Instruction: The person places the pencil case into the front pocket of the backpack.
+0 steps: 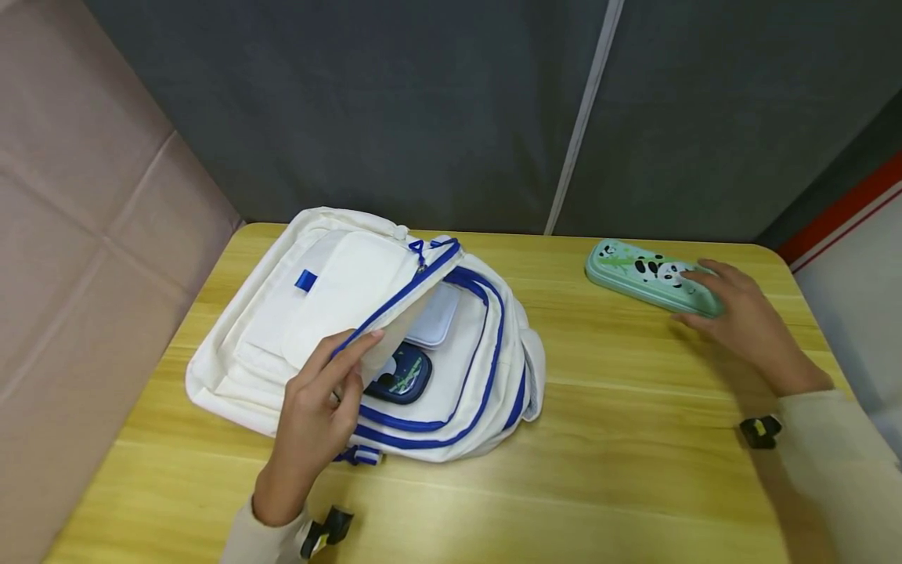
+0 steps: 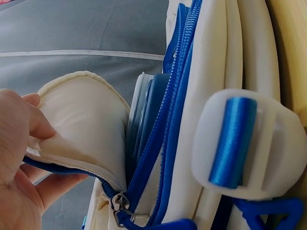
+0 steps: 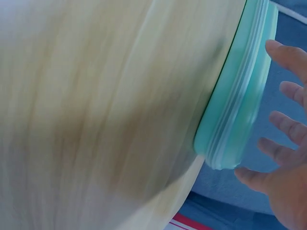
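Note:
A white backpack [image 1: 317, 329] with blue zippers lies on the table, its front pocket unzipped. My left hand [image 1: 320, 403] pinches the edge of the pocket flap [image 2: 84, 120] and holds it lifted. Inside the pocket are a dark blue case [image 1: 412, 374] with a picture on it and a pale, rounded case [image 1: 435, 315]; the flap hides part of both. On the right, my right hand [image 1: 750, 329] is at the near end of a mint-green panda pencil case [image 1: 634, 274]. Its fingers [image 3: 288, 127] are spread beside the case; whether they touch it is hard to tell.
The wooden table [image 1: 599, 470] backs onto a dark grey fabric partition [image 1: 395, 110]. A pinkish cloth panel [image 1: 84, 235] stands along the left side. At the right is a white panel with a red edge [image 1: 853, 211]. A white buckle [image 2: 268, 143] hangs from the backpack.

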The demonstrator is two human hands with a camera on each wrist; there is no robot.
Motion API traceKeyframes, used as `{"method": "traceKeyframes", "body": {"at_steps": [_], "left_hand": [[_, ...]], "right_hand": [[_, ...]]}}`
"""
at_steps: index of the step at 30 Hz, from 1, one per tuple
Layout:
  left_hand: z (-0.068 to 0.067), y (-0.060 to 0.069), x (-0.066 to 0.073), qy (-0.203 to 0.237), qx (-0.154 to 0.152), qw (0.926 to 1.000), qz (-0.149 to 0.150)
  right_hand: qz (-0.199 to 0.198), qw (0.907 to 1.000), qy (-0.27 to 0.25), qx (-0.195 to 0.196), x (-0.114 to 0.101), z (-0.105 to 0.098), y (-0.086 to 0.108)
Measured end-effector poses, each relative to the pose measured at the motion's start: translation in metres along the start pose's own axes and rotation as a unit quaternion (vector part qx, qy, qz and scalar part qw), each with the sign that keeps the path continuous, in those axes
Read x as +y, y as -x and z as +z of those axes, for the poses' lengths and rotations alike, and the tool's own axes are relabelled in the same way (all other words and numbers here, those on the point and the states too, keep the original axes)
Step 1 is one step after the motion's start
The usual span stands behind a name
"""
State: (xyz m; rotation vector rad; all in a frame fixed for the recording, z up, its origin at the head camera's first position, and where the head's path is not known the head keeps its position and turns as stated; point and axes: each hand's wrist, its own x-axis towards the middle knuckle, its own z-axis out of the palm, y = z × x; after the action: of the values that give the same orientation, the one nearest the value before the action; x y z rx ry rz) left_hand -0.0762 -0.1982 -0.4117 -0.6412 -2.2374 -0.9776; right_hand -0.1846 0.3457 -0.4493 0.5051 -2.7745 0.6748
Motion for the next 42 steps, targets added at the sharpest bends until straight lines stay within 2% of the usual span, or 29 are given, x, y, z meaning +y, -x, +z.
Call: {"method": "traceKeyframes", "body": {"at_steps": [9,13,19,22,27,30,42], "left_hand": [[0.0,-0.001,-0.001,0.001,-0.005,1.0,-0.002],[-0.001,-0.001,-0.001,0.001,-0.021,0.9996,-0.017],[-0.004,-0.001,-0.002,-0.008,-0.036,0.9988,-0.033],[-0.004,-0.001,-0.002,-0.008,-0.038,0.9987,-0.034],[-0.004,-0.001,-0.002,-0.008,-0.036,0.9988,-0.033],[-0.005,-0.001,-0.002,-0.008,-0.036,0.9988,-0.032],[-0.007,-0.001,-0.003,-0.009,-0.04,0.9987,-0.03]], "right_hand": [[0.036,0.9978,-0.021,-0.051,0.016,-0.002,-0.001],[0.042,0.9972,-0.028,-0.055,0.017,-0.002,0.002],[0.021,0.9988,-0.011,-0.043,0.016,-0.001,0.005],[0.027,0.9983,0.002,-0.051,0.014,-0.001,0.007],[0.047,0.995,0.011,-0.087,0.007,-0.002,0.01],[0.044,0.9941,0.013,-0.098,0.001,-0.002,0.013],[0.024,0.9954,0.049,-0.079,-0.018,0.007,0.023]]}}
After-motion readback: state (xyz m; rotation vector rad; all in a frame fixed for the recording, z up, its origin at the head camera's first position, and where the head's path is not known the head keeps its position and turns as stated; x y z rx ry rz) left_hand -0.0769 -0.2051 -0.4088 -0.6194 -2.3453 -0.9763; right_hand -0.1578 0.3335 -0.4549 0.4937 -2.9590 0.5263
